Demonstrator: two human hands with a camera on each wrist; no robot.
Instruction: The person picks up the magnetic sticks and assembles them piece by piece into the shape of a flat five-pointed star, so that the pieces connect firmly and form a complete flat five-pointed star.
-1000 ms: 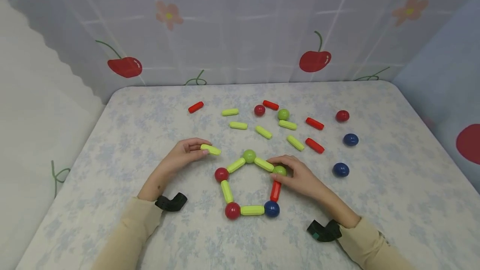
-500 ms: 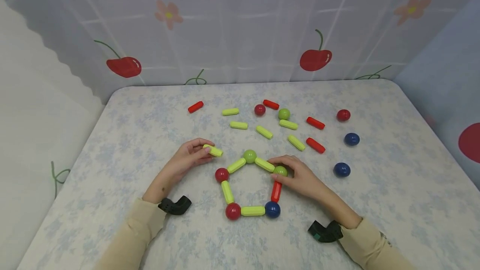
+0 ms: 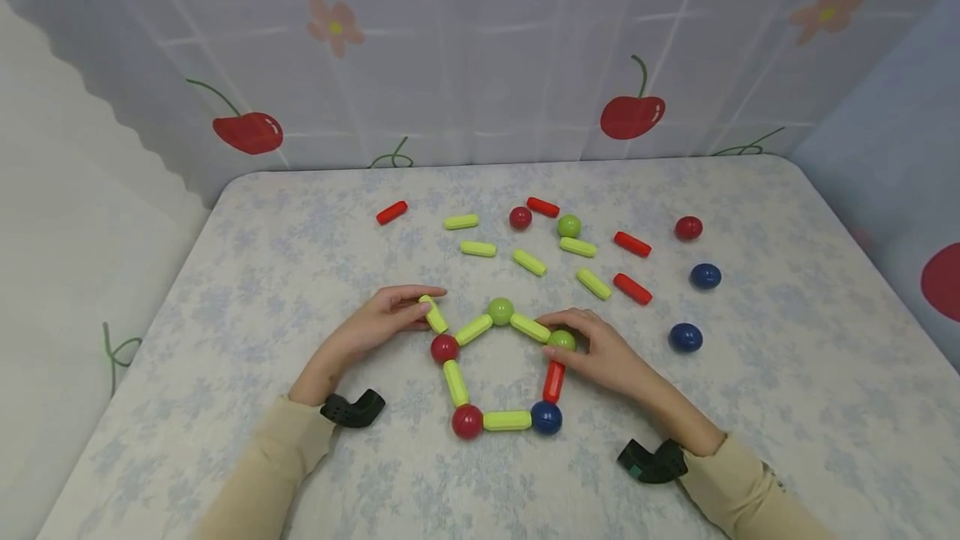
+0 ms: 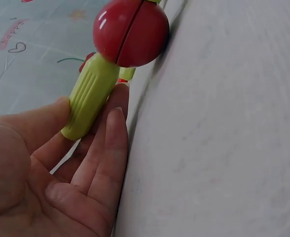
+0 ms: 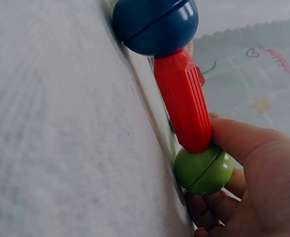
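On the table lies a five-sided ring of building balls and rods. My left hand [image 3: 390, 317] pinches a loose lime rod [image 4: 88, 96] between thumb and fingers. The rod's near end meets the red ball [image 3: 445, 349] at the ring's left corner. At the right corner, my right hand [image 3: 596, 348] holds the green ball [image 5: 203, 170] between thumb and fingers. From that ball a red rod [image 5: 182, 101] runs to a blue ball [image 5: 156, 24]. Another green ball [image 3: 500, 311] forms the top corner, and a second red ball [image 3: 468, 422] the lower left one.
Behind the ring lie several loose lime rods [image 3: 529, 262] and red rods [image 3: 632, 289], plus a red ball [image 3: 521, 218] and a green ball [image 3: 569, 226]. To the right stand a red ball [image 3: 688, 228] and two blue balls [image 3: 686, 337]. A printed curtain [image 3: 480, 57] hangs behind the table.
My left hand has moved right with the lime rod and turned it steeper, bringing its end to the red ball at the left corner. My right hand has stayed on the green ball.
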